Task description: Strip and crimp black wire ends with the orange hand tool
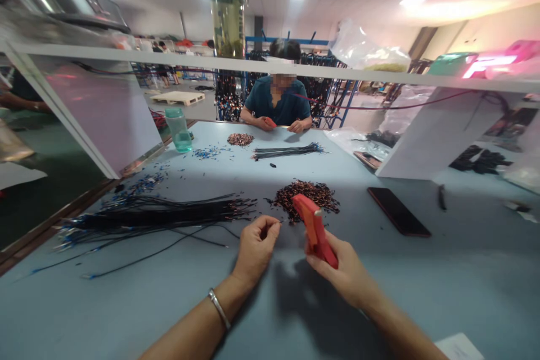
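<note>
My left hand is closed in a pinch, with a tiny dark tip showing just past the fingertips. A thin black wire runs across the table to this hand and passes out of sight behind it. In my right hand are red crimping pliers, tilted with the head up and away from me. Just beyond the pliers lies a heap of small copper-coloured and black terminals. To the left, a thick bundle of black wires lies flat, many with blue ends.
A phone lies at the right. Small blue pieces, a green bottle, another wire bundle and a second terminal heap are farther back. Across the table sits a person holding a red tool. A shelf spans overhead.
</note>
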The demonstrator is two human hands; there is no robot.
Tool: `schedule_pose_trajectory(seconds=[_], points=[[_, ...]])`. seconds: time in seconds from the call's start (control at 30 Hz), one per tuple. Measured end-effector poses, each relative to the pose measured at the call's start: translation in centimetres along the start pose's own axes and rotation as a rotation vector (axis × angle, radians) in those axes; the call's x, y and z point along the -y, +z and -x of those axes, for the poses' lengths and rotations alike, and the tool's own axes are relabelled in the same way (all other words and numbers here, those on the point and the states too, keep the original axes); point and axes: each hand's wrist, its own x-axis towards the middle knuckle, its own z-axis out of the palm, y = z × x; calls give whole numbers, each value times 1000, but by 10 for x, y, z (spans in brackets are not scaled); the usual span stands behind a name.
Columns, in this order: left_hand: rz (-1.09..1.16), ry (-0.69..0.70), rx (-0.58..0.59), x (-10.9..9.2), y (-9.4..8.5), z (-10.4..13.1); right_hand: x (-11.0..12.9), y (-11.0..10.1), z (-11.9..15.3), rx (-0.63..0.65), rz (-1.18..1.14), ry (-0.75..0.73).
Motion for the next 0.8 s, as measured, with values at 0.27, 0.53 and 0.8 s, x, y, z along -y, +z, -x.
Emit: schedule_pose_trajectory(seconds=[0.27, 0.53, 0.8], points=[[253, -108, 139, -7, 4, 7, -16, 12, -1, -162, 655, -372], [305, -159, 133, -4, 4, 8, -16, 11, -2, -174, 701, -408], [307, -149, 190, -4, 4, 7, -18, 9, -1, -201, 712, -405]])
